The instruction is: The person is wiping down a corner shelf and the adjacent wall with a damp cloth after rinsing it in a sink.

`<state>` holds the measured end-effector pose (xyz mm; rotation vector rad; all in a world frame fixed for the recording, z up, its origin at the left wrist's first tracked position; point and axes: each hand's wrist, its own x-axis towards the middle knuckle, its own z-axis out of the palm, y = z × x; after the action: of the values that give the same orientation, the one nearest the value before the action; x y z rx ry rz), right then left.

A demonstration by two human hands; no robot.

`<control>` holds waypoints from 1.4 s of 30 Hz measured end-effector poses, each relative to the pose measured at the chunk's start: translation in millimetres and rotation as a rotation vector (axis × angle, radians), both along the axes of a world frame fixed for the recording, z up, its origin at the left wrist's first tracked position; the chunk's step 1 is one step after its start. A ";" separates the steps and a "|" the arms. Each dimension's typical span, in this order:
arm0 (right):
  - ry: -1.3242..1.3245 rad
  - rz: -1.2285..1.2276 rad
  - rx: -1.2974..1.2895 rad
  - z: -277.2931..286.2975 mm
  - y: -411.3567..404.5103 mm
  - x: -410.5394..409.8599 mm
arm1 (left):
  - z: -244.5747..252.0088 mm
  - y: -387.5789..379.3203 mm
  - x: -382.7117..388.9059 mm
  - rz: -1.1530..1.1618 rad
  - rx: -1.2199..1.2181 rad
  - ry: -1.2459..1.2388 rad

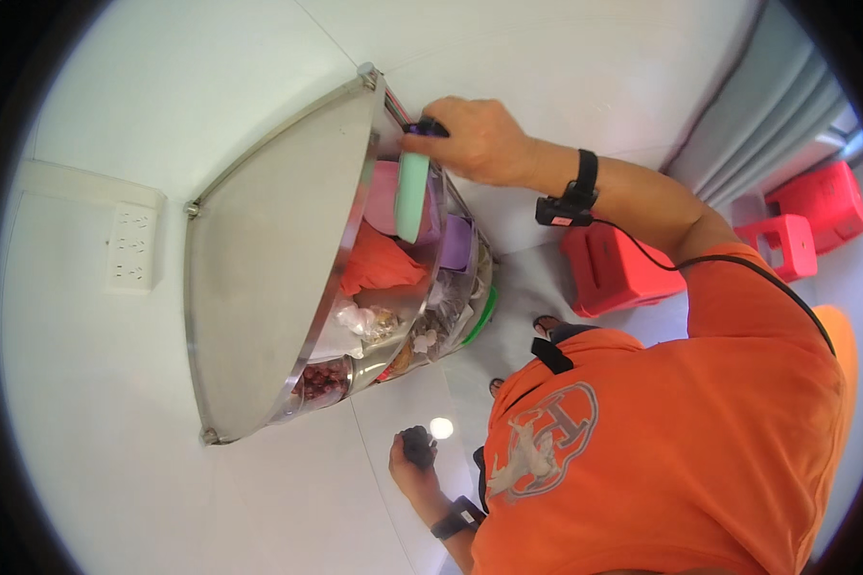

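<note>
My right hand (475, 140) is at the upper corner of a stainless-steel corner rack (273, 266). Its fingers are closed around a small black and purple item (426, 129) and the end of a flat mint-green plastic piece (411, 201), which hangs down in front of the upper tier. Just behind it are a pink plastic container (381, 198) and a red-orange bag (381, 262). Lower in the view, my left hand (408, 471) holds a crumpled dark grey cloth-like bundle (418, 447) in front of my body, apart from the rack.
The rack's tiers hold a jar of dark red dried fruit (323, 379), clear plastic bags (381, 325), a purple basket (457, 243) and a green rim (483, 316). Red plastic stools (618, 269) stand right of the rack, near a grey curtain (769, 108). A wall socket panel (131, 248) is at left.
</note>
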<state>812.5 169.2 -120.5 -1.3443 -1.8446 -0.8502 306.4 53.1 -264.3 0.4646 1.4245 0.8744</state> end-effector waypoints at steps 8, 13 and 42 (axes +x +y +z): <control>-0.086 -0.084 -0.323 -15.0 42.7 -7.4 | 16.2 -27.6 49.1 0.040 0.078 0.018; -0.164 -0.164 -0.418 -8.7 51.0 -23.3 | 13.1 -33.5 46.8 0.079 0.068 0.024; 1.072 0.312 -0.771 61.0 -82.3 -9.6 | 188.6 3.2 57.1 -0.318 0.678 0.431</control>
<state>802.9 86.8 -59.6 -1.4278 -1.3961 0.7429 363.5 56.3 -75.7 1.4223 1.3504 1.0203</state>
